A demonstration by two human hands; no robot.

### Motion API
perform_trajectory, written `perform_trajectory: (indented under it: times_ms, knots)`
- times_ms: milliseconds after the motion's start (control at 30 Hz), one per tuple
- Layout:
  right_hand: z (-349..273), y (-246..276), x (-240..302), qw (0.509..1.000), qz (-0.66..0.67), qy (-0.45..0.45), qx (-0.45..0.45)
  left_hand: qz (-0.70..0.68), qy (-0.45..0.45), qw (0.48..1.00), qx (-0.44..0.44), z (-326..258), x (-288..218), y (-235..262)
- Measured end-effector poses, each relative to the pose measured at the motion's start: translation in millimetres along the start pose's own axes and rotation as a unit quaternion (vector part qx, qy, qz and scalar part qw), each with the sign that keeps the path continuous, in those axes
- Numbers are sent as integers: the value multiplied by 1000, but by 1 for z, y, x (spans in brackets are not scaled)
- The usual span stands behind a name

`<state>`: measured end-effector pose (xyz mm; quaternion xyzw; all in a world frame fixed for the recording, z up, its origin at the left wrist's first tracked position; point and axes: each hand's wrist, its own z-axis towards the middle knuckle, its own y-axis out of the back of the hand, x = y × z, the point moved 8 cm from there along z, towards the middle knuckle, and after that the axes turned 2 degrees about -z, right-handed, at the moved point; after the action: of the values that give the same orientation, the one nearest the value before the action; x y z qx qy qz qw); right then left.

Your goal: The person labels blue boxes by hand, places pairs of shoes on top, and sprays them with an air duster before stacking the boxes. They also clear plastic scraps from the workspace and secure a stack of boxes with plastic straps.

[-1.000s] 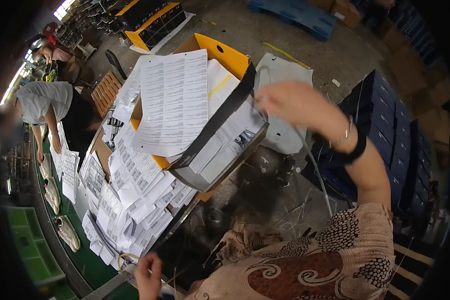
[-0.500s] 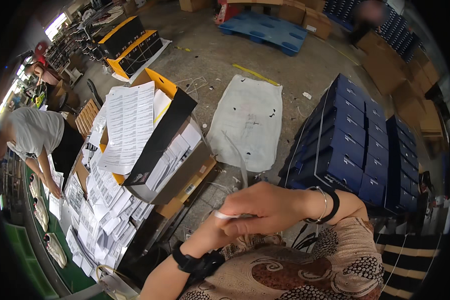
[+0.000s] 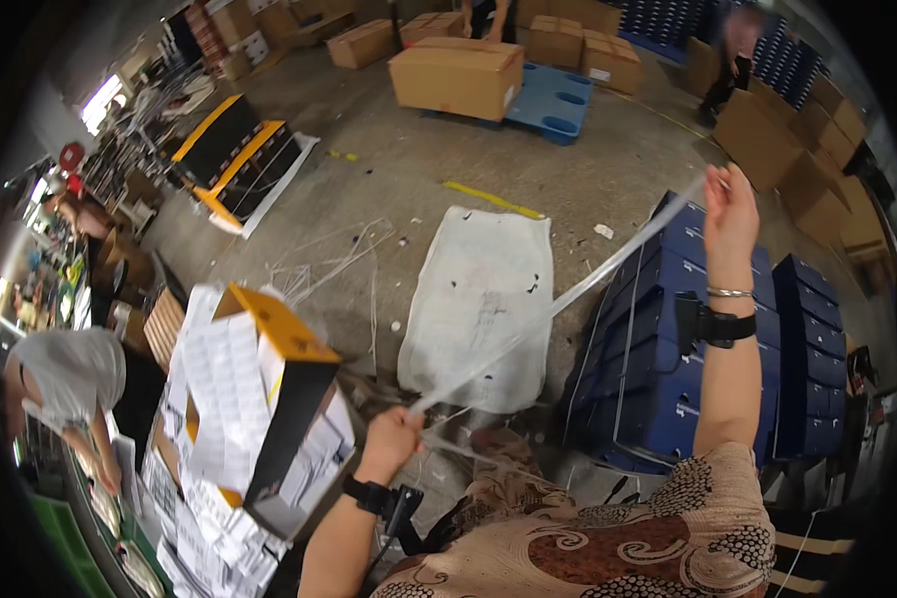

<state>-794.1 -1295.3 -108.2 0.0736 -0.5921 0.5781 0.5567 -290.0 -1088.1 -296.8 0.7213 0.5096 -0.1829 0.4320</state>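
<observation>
A long translucent white plastic strap stretches between my two hands, slanting up from left to right. My left hand is closed around its lower end, beside the open box of papers; a loose length trails from this hand. My right hand is raised on a straight arm, pinching the strap's upper end between the fingers. Below the right arm stand strapped stacks of dark blue shoe boxes. A white sheet with dark marks lies on the floor behind the strap.
A black and orange box full of printed papers stands at left, beside loose papers. A co-worker bends over the line there. Strap scraps litter the floor. Farther back are a brown carton, a blue pallet and black-orange boxes.
My hands have parted: the right rose far up and right, the left moved left, and the strap now spans between them. A large carton and a person's arms now appear at the pallet.
</observation>
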Motion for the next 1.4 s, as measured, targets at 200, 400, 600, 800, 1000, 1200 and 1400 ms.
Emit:
perform_trajectory:
  times_ms: [200, 400, 600, 800, 1000, 1200, 1400]
  knots:
    - [25, 132, -22, 990, -34, -121, -63, -254, -259, 918, -161, 82, -200, 113]
    - [-47, 111, -121, 942, -192, -269, -49, -228, -398, 874, -163, 86, -347, 139]
    - [-130, 43, -204, 881, -277, -355, 143, 49, -461, 883, -74, 110, -366, 58]
    - [-178, -6, -274, 762, -384, -368, 370, 229, -230, 943, 69, 136, -217, -35]
    - [-191, 10, -332, 704, -489, -346, 383, 192, -150, 959, 143, 76, -47, -67]
    - [-214, 40, -410, 590, -566, -342, 463, 113, 159, 980, 50, -48, 129, -55]
    - [-258, 33, -468, 463, -594, -374, 541, -24, 367, 927, -70, -191, 315, -143]
